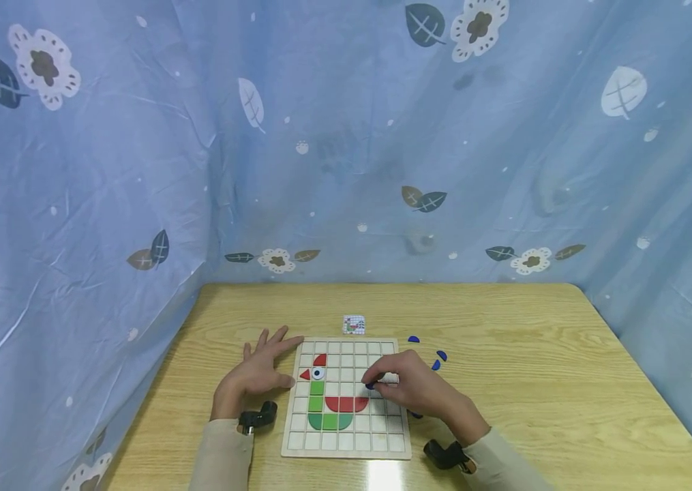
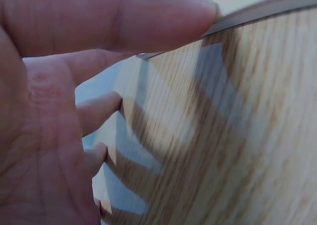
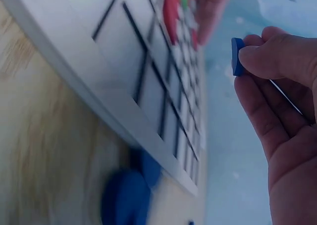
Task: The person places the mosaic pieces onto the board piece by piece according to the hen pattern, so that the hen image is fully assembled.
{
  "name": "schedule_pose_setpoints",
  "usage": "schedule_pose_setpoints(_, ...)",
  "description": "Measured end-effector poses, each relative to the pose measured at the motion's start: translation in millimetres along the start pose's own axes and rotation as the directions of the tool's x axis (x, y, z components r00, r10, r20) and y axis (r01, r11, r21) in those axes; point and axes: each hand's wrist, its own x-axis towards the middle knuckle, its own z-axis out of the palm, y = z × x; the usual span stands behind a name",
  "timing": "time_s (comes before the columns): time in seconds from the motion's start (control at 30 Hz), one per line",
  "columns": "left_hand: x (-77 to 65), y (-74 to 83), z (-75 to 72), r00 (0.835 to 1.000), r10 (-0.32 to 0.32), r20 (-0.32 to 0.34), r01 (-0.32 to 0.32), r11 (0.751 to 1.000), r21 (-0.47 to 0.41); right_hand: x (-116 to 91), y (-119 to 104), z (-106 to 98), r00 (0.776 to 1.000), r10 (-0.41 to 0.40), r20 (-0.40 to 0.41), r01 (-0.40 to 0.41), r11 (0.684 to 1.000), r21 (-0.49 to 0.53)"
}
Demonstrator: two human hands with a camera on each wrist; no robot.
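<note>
A white grid board [image 1: 313, 444] lies on the table with a bird figure of coloured tiles on it. The figure has red pieces [image 1: 346, 404], green squares [image 1: 316, 389], darker green rounded pieces [image 1: 344, 422] and a round eye tile [image 1: 318, 373]. My right hand [image 1: 420, 387] pinches a small blue half-round piece [image 3: 237, 57] between thumb and fingers over the board's right half. My left hand [image 1: 258, 369] rests at the board's left edge with fingers spread; its thumb [image 2: 183, 19] touches the rim.
Several blue half-round pieces [image 1: 441, 355] lie on the table right of the board, some near its lower right edge. A small picture card [image 1: 354, 324] lies just behind the board. Patterned blue cloth [image 1: 333, 150] hangs behind the wooden table [image 1: 536, 382].
</note>
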Motion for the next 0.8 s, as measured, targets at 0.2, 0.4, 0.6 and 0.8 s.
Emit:
schedule_pose_setpoints(0.2,0.9,2.0,0.6,1.0,-0.007,-0.002,0.007,1.0,-0.006,15.4,6.4,13.3,0.995,0.018,0.1,-0.02,1.0,0.015)
schedule_pose_setpoints(0.4,1.2,2.6,1.3,1.0,-0.007,0.007,0.007,1.0,0.003,18.8,10.0,19.5,0.989,0.04,0.146,-0.037,0.999,-0.028)
schedule_pose_setpoints(0.6,1.6,1.6,1.0,1.0,-0.009,0.002,0.009,1.0,0.006,19.6,12.9,23.7,0.989,0.049,0.143,-0.035,0.995,-0.094)
schedule_pose_setpoints(0.8,0.6,1.4,-0.5,1.0,-0.011,-0.005,0.011,1.0,0.009,21.0,12.4,26.5,0.988,0.065,0.137,-0.058,0.997,-0.053)
